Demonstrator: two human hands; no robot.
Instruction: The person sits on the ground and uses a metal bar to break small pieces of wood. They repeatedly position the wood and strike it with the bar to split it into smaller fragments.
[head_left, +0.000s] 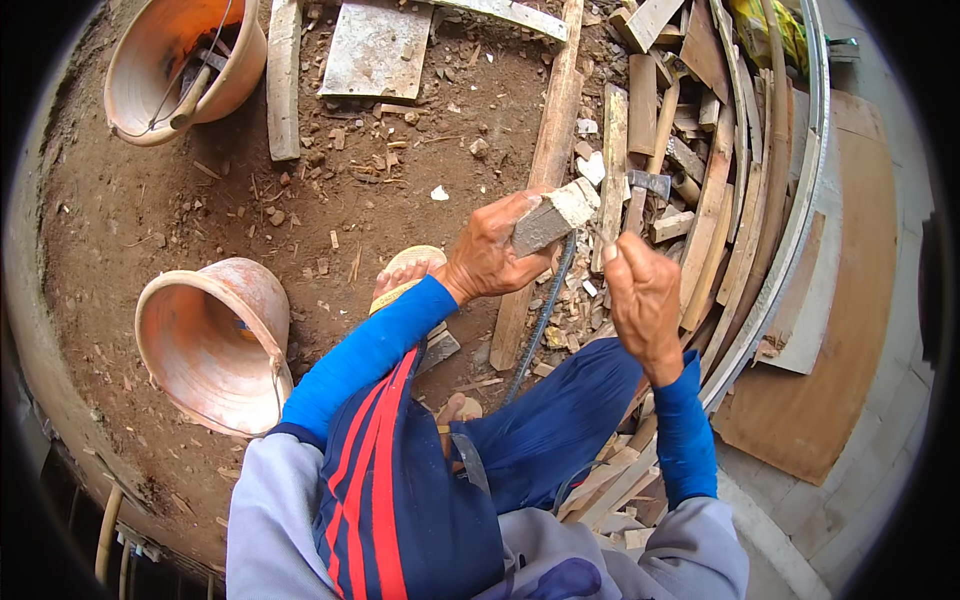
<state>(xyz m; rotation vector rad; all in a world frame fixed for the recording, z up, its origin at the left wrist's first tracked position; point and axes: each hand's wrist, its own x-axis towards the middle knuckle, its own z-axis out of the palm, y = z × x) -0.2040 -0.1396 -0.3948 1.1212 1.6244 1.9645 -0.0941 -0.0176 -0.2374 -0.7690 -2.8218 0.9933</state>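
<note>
My left hand [496, 250] grips a short grey block [541, 227] with a rough, pale, crusted end. That end points up and to the right, toward my right hand [645, 300]. My right hand is closed, thumb on top, with something thin between its fingertips close to the block; what it is I cannot make out. Just beyond it, a metal hammer head [650, 184] shows among the wood pieces. Whether its handle runs to my right hand is unclear.
An orange-pink bucket [215, 340] lies tipped at left; another bucket [185, 75] with tools is farther off. A long plank [556, 120] and a heap of wood strips [715, 190] lie alongside. A curved metal edge [815, 190] borders the heap, with brown board [850, 330] beyond.
</note>
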